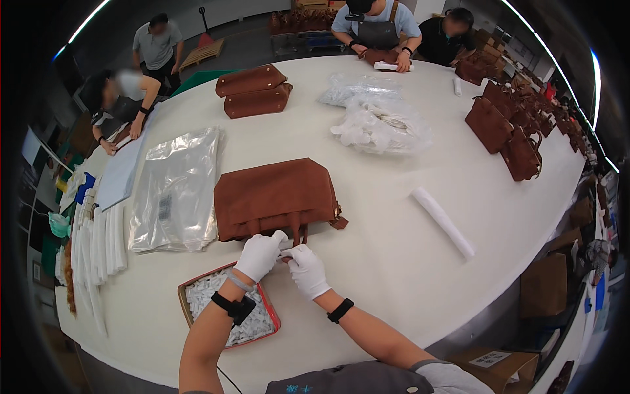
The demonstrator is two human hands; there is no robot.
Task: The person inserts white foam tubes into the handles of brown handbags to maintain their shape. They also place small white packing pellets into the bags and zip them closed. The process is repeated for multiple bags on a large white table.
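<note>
A brown leather handbag (275, 194) lies on its side on the white table, its handles toward me. My left hand (260, 256), in a white glove, is closed at the handles; what its fingers pinch is too small to make out. Beside it my right hand (306, 270), also gloved, has its fingers closed on a handle, with a bit of brown leather showing at the fingertips. Under my left wrist stands a red-rimmed tray (276, 318) full of small white pieces, partly hidden by my forearm.
Left of the handbag lie clear plastic bags (177, 190) and rolled white sheets (98, 246). A white roll (444, 223) rests to the right. Plastic-wrapped bundles (380, 125), two handbags (254, 90) and more handbags (508, 131) lie farther off. Several people work around the table.
</note>
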